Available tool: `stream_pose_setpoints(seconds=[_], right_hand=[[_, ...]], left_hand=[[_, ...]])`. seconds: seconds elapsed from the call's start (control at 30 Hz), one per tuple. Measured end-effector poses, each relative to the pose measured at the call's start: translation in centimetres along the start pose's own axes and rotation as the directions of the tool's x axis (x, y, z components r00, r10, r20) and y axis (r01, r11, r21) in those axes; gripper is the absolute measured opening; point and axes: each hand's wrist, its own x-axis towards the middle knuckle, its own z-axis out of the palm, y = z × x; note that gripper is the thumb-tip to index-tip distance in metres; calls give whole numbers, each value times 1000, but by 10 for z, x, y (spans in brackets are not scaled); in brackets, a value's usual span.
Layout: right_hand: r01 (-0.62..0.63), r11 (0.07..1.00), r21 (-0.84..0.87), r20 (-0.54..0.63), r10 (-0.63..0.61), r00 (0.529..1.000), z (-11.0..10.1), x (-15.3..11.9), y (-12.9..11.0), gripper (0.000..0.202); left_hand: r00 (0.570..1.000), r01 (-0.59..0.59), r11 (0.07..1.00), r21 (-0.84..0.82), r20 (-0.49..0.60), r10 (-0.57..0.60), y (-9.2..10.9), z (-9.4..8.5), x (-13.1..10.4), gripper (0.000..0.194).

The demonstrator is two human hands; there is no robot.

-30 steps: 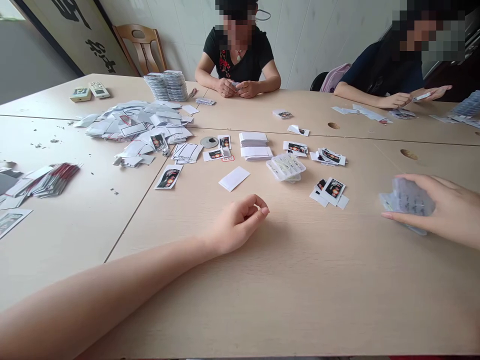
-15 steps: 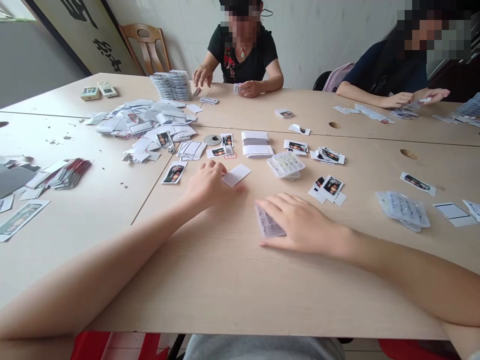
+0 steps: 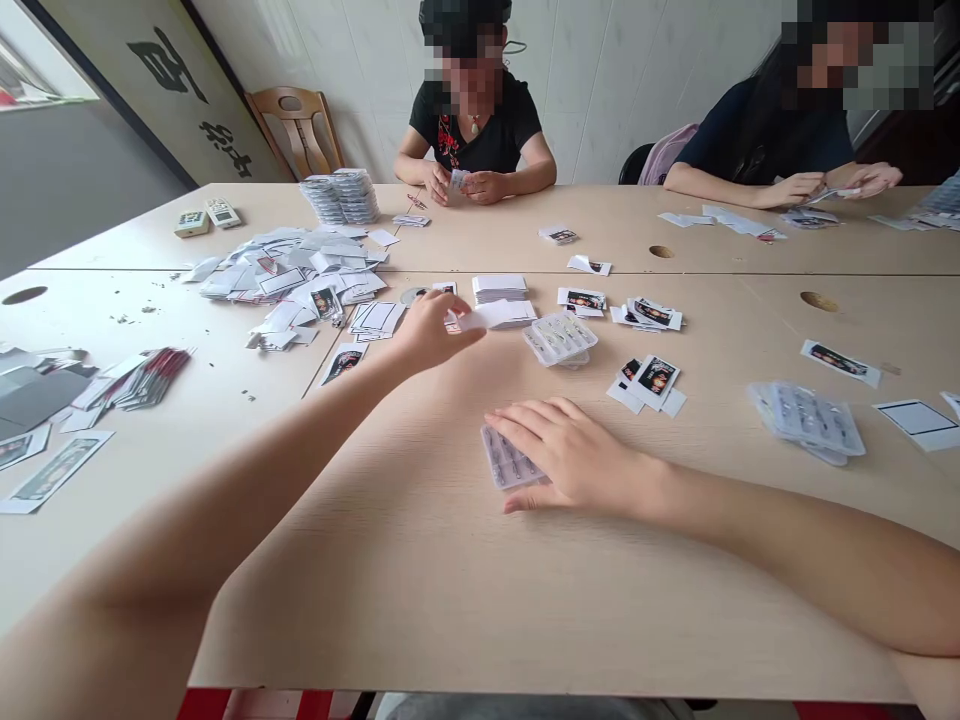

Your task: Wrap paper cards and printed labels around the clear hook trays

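At the near middle of the table [image 3: 450, 590], a clear plastic case [image 3: 501, 465] lies in the right hand's [image 3: 566, 450] grasp — fingers over its top, thumb along the near side. Farther left, the left hand [image 3: 435, 328] pinches a white card [image 3: 478, 319] just beside the white stack [image 3: 501, 288], left of other clear cases [image 3: 559, 338].

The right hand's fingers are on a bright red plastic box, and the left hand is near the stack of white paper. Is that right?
Not quite: the plastic box isn't red. The head view shows it's pale and see-through. The right hand's fingers are on it, and the left hand is near the stack of white paper.
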Motion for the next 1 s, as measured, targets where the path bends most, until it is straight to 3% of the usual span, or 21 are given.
stream_pose_setpoints(seconds=[0.1,0.2,0.3,0.5,0.63,0.7,0.77,0.83,0.9,1.0], right_hand=[[3,1000,11,-20,-3,1000,2,-1,1,84],[5,1000,22,-21,-4,1000,3,-1,1,85],[9,999,32,-20,-8,1000,3,-1,2,85],[17,997,76,-46,-14,999,5,0,0,85],[-20,993,115,-166,39,985,-11,7,7,69],[-118,981,153,-303,160,939,-29,17,25,45],[-305,924,233,-413,378,829,-48,31,54,35],[-498,814,298,-352,579,736,-59,47,90,29],[-624,694,359,-217,713,667,-60,63,121,26],[-690,599,407,-45,767,640,-50,83,148,26]], left_hand=[[997,52,999,11,60,-53,4,5,35,38],[979,150,989,12,137,-150,7,12,54,38],[968,195,981,9,160,-194,7,17,57,39],[967,143,989,-34,217,-133,-2,21,58,48],[969,128,985,-115,226,-99,-8,22,56,61],[973,116,985,-127,215,-86,-9,23,54,62],[977,113,984,-138,197,-84,-8,25,52,59],[978,111,984,-140,189,-84,-6,27,51,56],[980,95,988,-119,186,-72,-3,29,49,53],[982,89,994,-63,175,-77,1,32,48,51]])
